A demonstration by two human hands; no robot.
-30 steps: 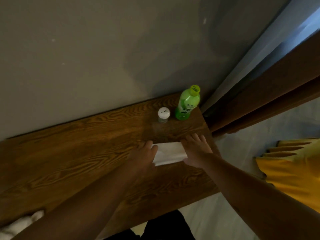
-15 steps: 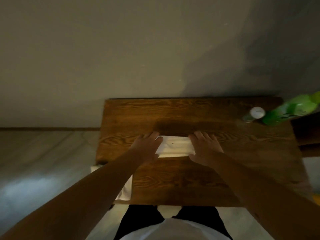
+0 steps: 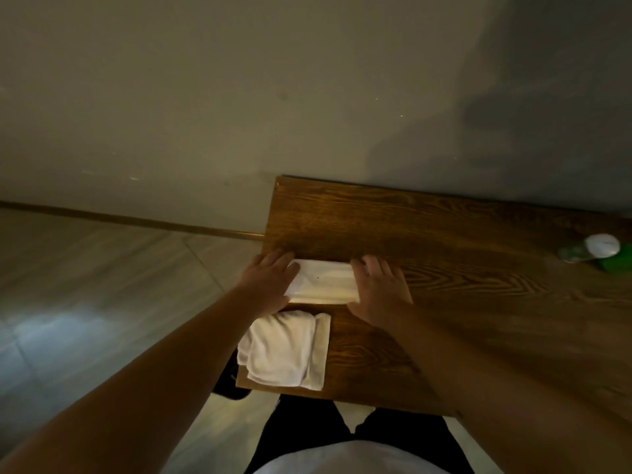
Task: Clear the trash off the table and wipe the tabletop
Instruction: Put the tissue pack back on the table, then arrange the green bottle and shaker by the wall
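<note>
I am seeing the left hand lying flat with fingers straight, pressing the left end of the cloth; the right hand is pressing the right end the same way, fingers extended, nothing pinched. The cloth is lying folded into a narrow white strip between the two hands, long axis running left to right, roughly parallel to the table's far edge. It is sitting near the left end of the table, with the left hand reaching that edge; bare wood is stretching away to the right. Just nearer me, a towel is lying folded at the near left corner, slightly overhanging the left side and close to the cloth; I cannot tell whether they touch. Far right, a white-capped bottle and something green are standing, cut by the frame. The dark-grained table is butting against a plain wall; pale floor is showing at left.
</note>
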